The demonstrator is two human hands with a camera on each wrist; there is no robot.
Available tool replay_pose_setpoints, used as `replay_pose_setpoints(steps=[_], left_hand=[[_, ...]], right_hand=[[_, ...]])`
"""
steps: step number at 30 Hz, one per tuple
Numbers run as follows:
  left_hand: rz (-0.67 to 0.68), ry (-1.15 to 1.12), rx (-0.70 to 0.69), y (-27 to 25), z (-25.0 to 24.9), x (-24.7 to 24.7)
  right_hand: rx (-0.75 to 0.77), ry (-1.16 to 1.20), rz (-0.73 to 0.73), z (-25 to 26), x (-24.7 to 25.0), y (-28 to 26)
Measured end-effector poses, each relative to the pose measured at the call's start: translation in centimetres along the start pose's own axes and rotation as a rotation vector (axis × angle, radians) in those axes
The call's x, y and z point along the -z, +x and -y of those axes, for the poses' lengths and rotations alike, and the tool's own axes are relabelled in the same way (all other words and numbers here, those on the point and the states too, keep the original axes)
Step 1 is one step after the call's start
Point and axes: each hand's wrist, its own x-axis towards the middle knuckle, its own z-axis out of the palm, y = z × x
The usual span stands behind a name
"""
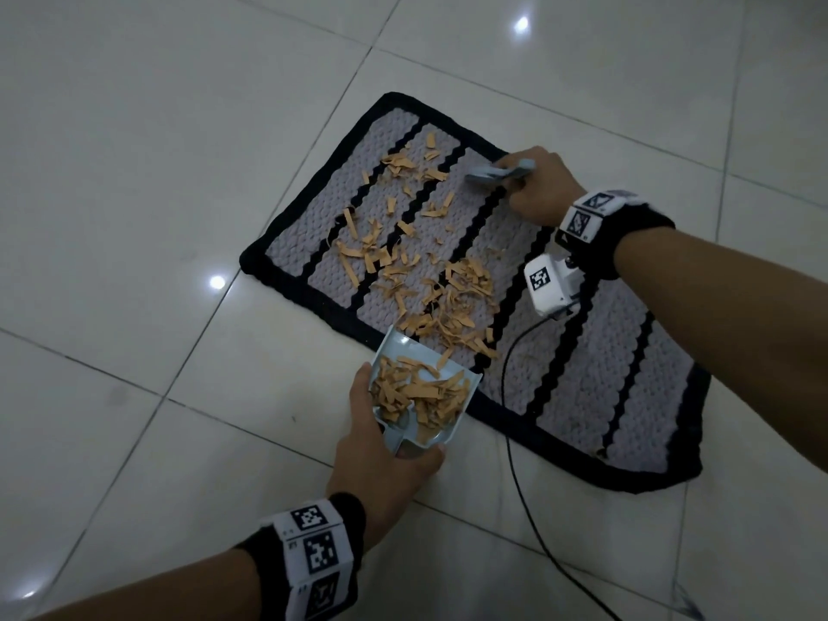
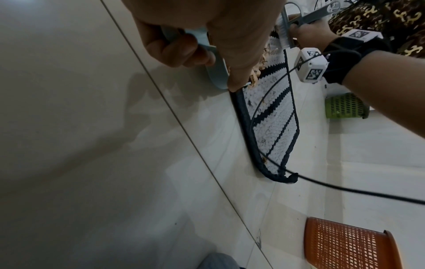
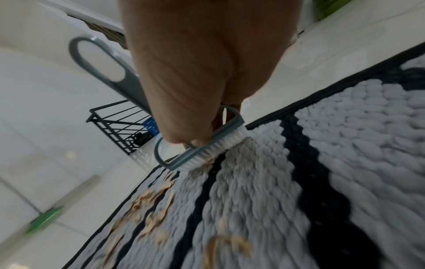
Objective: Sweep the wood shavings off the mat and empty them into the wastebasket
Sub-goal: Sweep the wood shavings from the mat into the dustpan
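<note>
Left hand [image 1: 381,459] grips pan [image 1: 421,387] handle, shavings [image 1: 416,392] inside, lip at mat [image 1: 582,374] edge; right hand [image 1: 537,186] fingers curled round brush [image 3: 200,145], bristles on mat

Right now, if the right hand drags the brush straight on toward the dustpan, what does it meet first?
Most likely the scattered wood shavings on the mat; the right hand holds the brush at the far edge, the dustpan beyond them.

- An orange mesh basket [image 2: 347,243] lies on the pale tiled floor [image 1: 148,141], near the mat's corner.
- A black wire rack [image 3: 119,127] stands against the wall beyond.
- A black cable [image 1: 519,454] trails across the tiles.
- Patterned dark-and-gold fabric [image 2: 377,20] fills one corner.
</note>
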Motion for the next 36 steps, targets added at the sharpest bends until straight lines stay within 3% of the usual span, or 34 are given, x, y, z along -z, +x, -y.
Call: replay_pose_setpoints(steps=[12, 15, 21, 24, 30, 36], left_hand=[[-0.008, 0.005, -0.02, 0.0, 0.1, -0.1], [-0.004, 0.007, -0.03, -0.1, 0.0, -0.2], [-0.015, 0.023, -0.031, 0.2, 0.4, -0.2], [-0.019, 0.025, -0.019, 0.2, 0.5, -0.2], [-0.017, 0.028, 0.001, 0.1, 0.1, -0.3], [-0.016, 0.013, -0.009, 0.0, 0.1, -0.4]], right_hand=[[0.256, 0.118, 0.134, 2.2, -1.8, -12.1], [0.243, 0.152, 0.087, 1.6, -1.2, -11.0], [0.058, 0.168, -0.242, -0.4, 1.2, -3.3], [0.017, 0.104, -0.308, -1.0, 1.7, -0.1], [-0.017, 0.003, -0.114, -1.3, -0.4, 2.2], [0.109, 0.066, -0.037, -0.7, -2.2, -4.3]])
